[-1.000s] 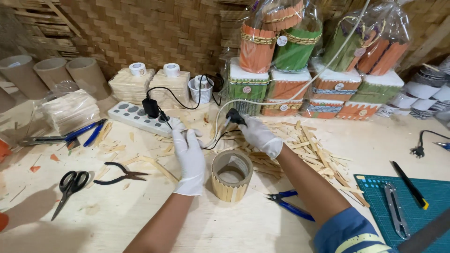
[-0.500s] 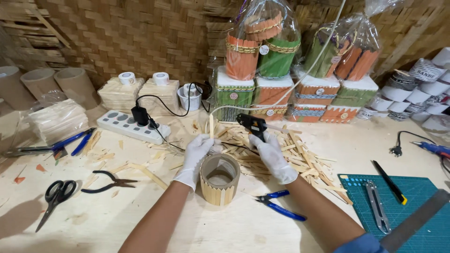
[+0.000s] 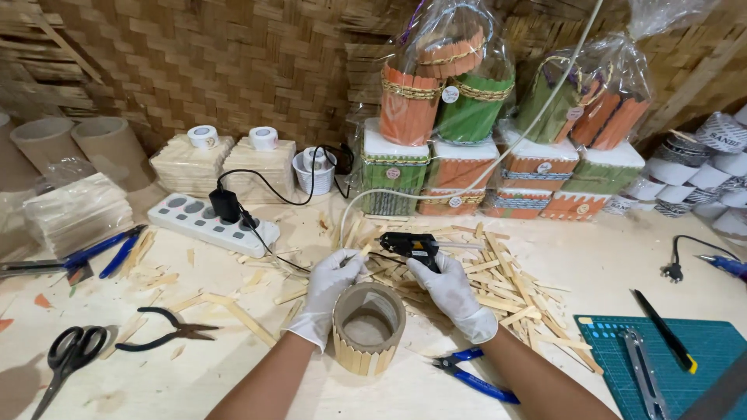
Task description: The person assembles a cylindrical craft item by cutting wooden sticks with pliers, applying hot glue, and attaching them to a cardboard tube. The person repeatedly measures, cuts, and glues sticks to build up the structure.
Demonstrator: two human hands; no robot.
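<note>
1. Woven bamboo matting backed a pale worktable [image 3: 233, 381] strewn with flat wooden sticks [image 3: 498, 288].
2. Near the table's front edge stood a cardboard cylinder [image 3: 368, 328], upright and open at the top, its outer wall partly clad in sticks.
3. Gloved, the left hand [image 3: 327, 299] rested against the cylinder's left rim, with its fingers pinched together on a single stick [image 3: 359, 253].
4. Also gloved, the right hand [image 3: 455, 299] was clamped around a black glue gun [image 3: 412, 246], just behind the cylinder.
5. Blue-handled pliers [image 3: 473, 377] lay just right of the cylinder.
6. Black pliers [image 3: 163, 330] and scissors [image 3: 70, 354] lay well to the left.
7. A white power strip [image 3: 210, 223] sat farther back, and wrapped orange and green baskets [image 3: 443, 93] stood stacked by the wall.
</note>
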